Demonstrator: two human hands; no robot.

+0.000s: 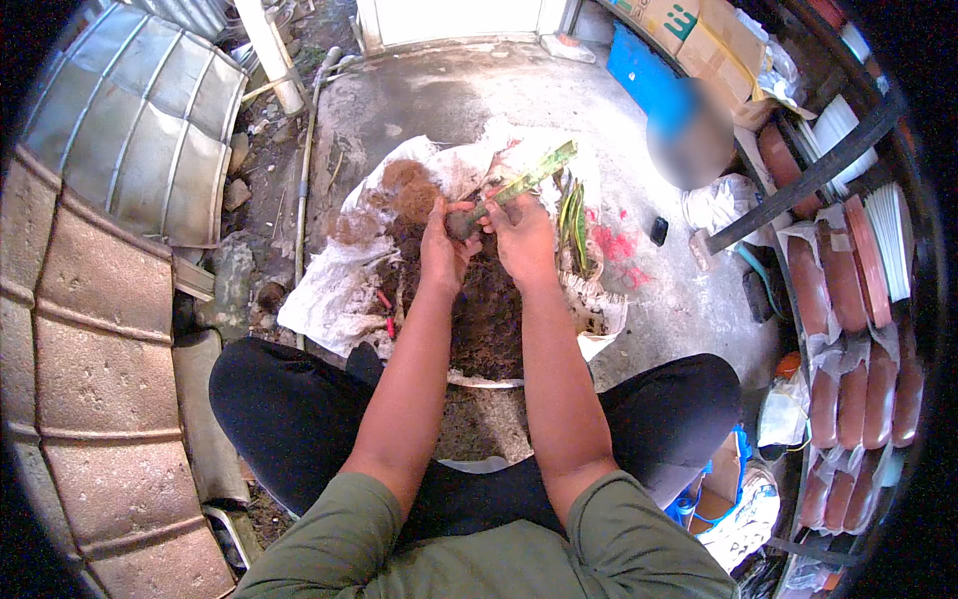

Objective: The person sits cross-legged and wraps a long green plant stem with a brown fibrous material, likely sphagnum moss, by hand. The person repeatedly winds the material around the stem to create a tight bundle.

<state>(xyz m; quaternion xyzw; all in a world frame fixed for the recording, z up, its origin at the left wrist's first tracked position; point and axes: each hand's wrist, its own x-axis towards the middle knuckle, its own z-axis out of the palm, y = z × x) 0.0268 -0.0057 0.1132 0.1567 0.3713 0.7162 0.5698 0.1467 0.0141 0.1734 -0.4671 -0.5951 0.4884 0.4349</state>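
Note:
Over dark soil (486, 322) spread on a white sack (329, 299), both my hands meet around the base of a long mottled green leaf (535, 174). My left hand (447, 243) holds a small dark clump (458, 223) at the leaf's lower end. The fingers of my right hand (518, 232) pinch the leaf near that clump; its tip points up and right. Brown coir fibre (408, 183) lies on the sack beyond my left hand. Several more long leaves (575, 224) rest to the right of my right hand. A small red object (390, 327) lies on the sack at the left.
Red strings (615, 243) and a small black object (659, 231) lie on the concrete at the right. Stacked wrapped brown pots or trays (853, 404) line the right side, below cardboard boxes (715, 52). Roof tiles (112, 367) stand at the left, near a thin pipe (303, 195).

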